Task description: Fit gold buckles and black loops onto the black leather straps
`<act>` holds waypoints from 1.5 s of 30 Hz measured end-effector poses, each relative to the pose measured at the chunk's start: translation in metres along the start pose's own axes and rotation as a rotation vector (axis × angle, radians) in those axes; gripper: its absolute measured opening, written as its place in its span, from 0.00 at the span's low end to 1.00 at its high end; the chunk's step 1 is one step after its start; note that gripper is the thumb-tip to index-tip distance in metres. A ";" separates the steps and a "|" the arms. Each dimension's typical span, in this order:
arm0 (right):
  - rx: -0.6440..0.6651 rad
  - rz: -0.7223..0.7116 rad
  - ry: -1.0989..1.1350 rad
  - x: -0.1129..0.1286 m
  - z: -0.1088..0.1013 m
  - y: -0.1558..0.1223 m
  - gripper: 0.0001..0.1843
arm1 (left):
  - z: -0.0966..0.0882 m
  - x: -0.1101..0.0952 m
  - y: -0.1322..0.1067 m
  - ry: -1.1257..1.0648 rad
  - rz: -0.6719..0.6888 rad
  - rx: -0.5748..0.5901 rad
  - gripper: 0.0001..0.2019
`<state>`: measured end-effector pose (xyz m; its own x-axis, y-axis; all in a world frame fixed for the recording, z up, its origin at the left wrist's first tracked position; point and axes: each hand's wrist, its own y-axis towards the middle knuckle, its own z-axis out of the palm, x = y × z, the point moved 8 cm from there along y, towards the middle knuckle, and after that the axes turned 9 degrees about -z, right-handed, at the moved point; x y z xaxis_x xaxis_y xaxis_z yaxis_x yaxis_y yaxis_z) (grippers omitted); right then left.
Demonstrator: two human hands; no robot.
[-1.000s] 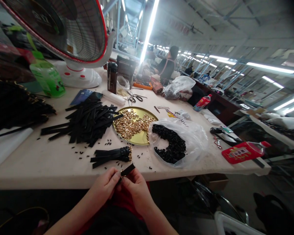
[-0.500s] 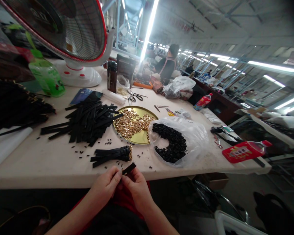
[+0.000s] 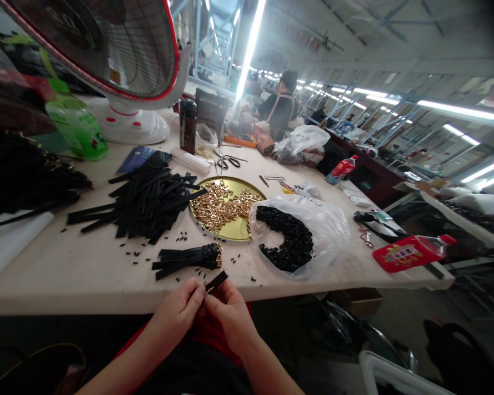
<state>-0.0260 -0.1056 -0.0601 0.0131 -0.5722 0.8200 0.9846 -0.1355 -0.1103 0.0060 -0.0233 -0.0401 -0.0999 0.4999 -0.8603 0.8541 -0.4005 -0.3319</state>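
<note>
Both hands meet at the table's front edge around one short black strap point(image 3: 216, 281) with a small gold glint near its lower end. My left hand point(image 3: 186, 300) pinches that lower end between thumb and fingers. My right hand point(image 3: 229, 307) is closed on the strap from the other side, thumb close to the left fingertips. Just beyond lies a bundle of black straps point(image 3: 187, 259) with gold metal ends. Behind it sit a gold tray point(image 3: 241, 235) of small gold metal clasps point(image 3: 218, 208) and a clear plastic bag point(image 3: 331, 236) of small black pieces point(image 3: 290, 241).
A heap of loose black straps point(image 3: 144, 200) lies left of the tray, with tiny black bits scattered nearby. A fan point(image 3: 132, 126), a green bottle point(image 3: 77, 123) and scissors point(image 3: 229, 161) stand or lie farther back. A red bottle point(image 3: 411, 254) rests at right. Another person point(image 3: 280, 107) sits beyond.
The hands stay together on the strap with barely any movement. The view has shifted very slightly, and the person in the background has changed posture.
</note>
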 end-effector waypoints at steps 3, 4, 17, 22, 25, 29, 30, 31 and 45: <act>0.001 -0.006 0.052 0.001 -0.003 0.000 0.11 | 0.001 -0.001 0.000 0.017 0.022 0.015 0.13; -0.008 -0.009 0.070 0.002 -0.005 0.000 0.10 | 0.002 -0.001 0.000 0.020 0.032 0.023 0.13; -0.072 -0.008 0.116 0.003 -0.008 0.003 0.08 | 0.003 -0.001 -0.001 0.031 0.030 0.092 0.13; -0.177 -0.112 -0.027 0.007 -0.017 0.000 0.07 | 0.004 0.001 -0.004 0.046 -0.024 0.095 0.12; -0.225 -0.173 -0.135 0.018 -0.023 0.001 0.07 | 0.007 0.003 -0.005 -0.022 -0.066 0.127 0.12; -0.150 -0.116 -0.154 0.018 -0.016 0.004 0.08 | 0.007 0.001 -0.002 -0.117 -0.039 0.114 0.12; -0.128 -0.094 -0.119 0.016 -0.014 0.003 0.09 | 0.006 0.001 -0.001 -0.131 -0.032 0.103 0.12; -0.114 -0.076 -0.078 0.012 -0.011 0.003 0.10 | 0.006 0.002 -0.001 -0.142 -0.028 0.096 0.12; -0.101 -0.113 -0.208 0.011 -0.018 0.001 0.10 | 0.008 0.013 0.004 -0.181 -0.139 0.126 0.14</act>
<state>-0.0277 -0.1265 -0.0608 -0.0502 -0.3713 0.9271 0.9595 -0.2756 -0.0584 0.0039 -0.0248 -0.0561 -0.3113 0.4162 -0.8543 0.7567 -0.4353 -0.4878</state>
